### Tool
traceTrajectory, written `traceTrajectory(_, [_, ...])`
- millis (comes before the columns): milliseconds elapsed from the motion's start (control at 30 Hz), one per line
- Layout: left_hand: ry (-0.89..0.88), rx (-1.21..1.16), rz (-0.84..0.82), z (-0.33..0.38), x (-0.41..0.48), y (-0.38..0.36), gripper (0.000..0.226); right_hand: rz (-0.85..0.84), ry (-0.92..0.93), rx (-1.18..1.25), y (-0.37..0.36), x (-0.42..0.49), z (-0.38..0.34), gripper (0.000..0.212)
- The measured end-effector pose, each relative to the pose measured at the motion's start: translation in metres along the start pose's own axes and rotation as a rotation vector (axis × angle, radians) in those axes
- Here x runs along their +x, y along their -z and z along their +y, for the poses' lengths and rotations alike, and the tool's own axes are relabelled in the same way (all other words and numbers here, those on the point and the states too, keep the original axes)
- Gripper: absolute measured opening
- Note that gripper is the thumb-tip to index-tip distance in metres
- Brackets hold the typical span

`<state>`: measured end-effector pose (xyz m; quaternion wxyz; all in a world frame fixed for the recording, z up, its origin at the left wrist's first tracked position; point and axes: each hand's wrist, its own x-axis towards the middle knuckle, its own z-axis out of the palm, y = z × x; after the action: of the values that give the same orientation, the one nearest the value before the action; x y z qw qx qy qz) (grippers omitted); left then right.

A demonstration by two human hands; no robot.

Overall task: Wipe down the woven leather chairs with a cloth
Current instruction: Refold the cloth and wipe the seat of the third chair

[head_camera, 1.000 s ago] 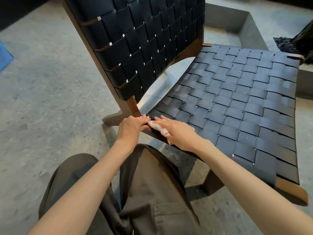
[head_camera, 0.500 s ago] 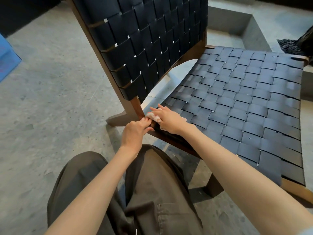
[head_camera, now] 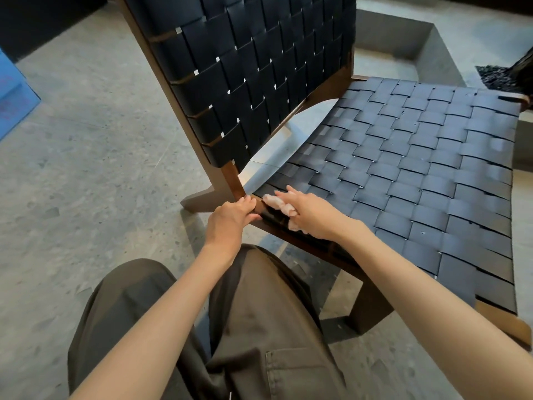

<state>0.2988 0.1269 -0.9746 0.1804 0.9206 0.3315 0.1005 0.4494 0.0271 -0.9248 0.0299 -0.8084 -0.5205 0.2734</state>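
We are working at the rear corner of the woven leather chair (head_camera: 331,116), at about 8 o'clock on its seat (head_camera: 418,174). Our right hand (head_camera: 314,216) is pressing the pale cloth (head_camera: 278,202) onto the outermost straps there. Its fingers are lying nearly straight and close together over the bunched fabric and pointing toward 10 o'clock; we cannot tell where the thumb is sitting. Our left hand (head_camera: 230,220) is bracing just beside it at 9 o'clock, with fingers curling around the wooden frame (head_camera: 232,180) where the back post is meeting the side rail.

Judging progress, we are seeing nothing on the straps that separates wiped from unwiped leather, so we are not claiming how much is finished. The cloth is covering only this one corner. If the wiping is starting here, the wide seat running toward 3 o'clock and the backrest (head_camera: 245,70) rising at 12 o'clock are both waiting. The task also speaks of several chairs, and only this one is showing.
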Motion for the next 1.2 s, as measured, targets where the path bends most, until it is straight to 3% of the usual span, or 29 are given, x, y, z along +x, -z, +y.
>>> traceTrajectory(100, [0.019, -0.036, -0.002, 0.001, 0.0, 0.002, 0.047, -0.053, -0.021, -0.014, 0.006, -0.045, 0.013, 0.082])
traceTrajectory(233, [0.025, 0.057, -0.086, 0.013, 0.001, 0.007, 0.056, 0.09, -0.069, -0.07, -0.003, -0.094, 0.032, 0.07])
traceTrajectory(433, [-0.076, -0.117, -0.101, 0.048, 0.0, -0.008, 0.048, 0.271, -0.116, -0.162, -0.024, -0.045, 0.009, 0.054])
traceTrajectory(567, [-0.011, -0.108, -0.144, 0.063, 0.006, -0.016, 0.051, 0.259, -0.194, -0.188, -0.027, -0.022, 0.005, 0.068])
traceTrajectory(700, [0.056, -0.232, -0.153, 0.072, 0.009, -0.018, 0.05, 0.253, -0.247, -0.286, -0.023, -0.065, 0.027, 0.075])
traceTrajectory(900, [-0.117, -0.166, -0.222, 0.106, 0.019, -0.035, 0.051, 0.273, -0.546, -0.209, -0.009, -0.172, 0.099, 0.078])
traceTrajectory(1033, [-0.059, -0.086, -0.097, 0.122, 0.024, -0.048, 0.051, 0.249, -0.473, -0.192, -0.006, -0.17, 0.108, 0.082])
traceTrajectory(1200, [-0.025, -0.096, -0.083, 0.117, 0.025, -0.051, 0.053, 0.188, -0.172, -0.144, 0.01, -0.116, 0.12, 0.073])
